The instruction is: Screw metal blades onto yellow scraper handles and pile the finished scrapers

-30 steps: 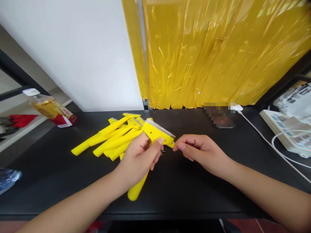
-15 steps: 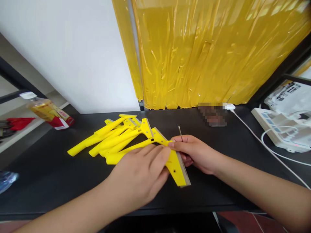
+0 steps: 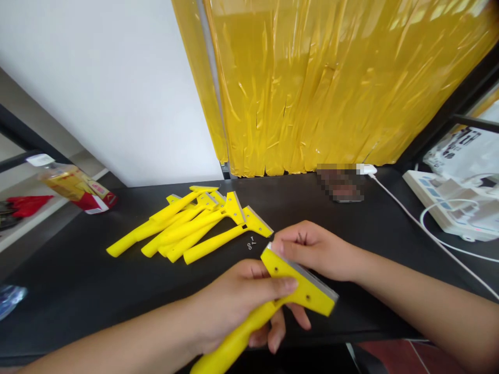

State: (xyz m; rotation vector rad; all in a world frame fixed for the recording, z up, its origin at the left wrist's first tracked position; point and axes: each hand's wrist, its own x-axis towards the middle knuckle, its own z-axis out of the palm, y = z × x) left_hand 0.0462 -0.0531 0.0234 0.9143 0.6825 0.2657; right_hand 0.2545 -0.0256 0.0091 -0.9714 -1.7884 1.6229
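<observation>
A yellow scraper with a metal blade along its head is in my left hand, the thumb on top of the head and fingers beneath it. Two small holes show in the head, and the handle points toward the bottom edge. My right hand is closed at the head's upper corner, thumb and fingertips on the blade edge. Several small screws and nuts lie on the black table just beyond. Left of them is a pile of yellow scrapers, handles toward the left.
On the black table, a bottle leans at the left and clear plastic lies at the near left edge. A blurred-out phone, a white cable and a power strip are at the right.
The scraper held in my hands has moved toward me and turned, so its handle now shows. My left hand has shifted off the pile, uncovering the screws. The thin metal rod by my right hand is no longer visible.
</observation>
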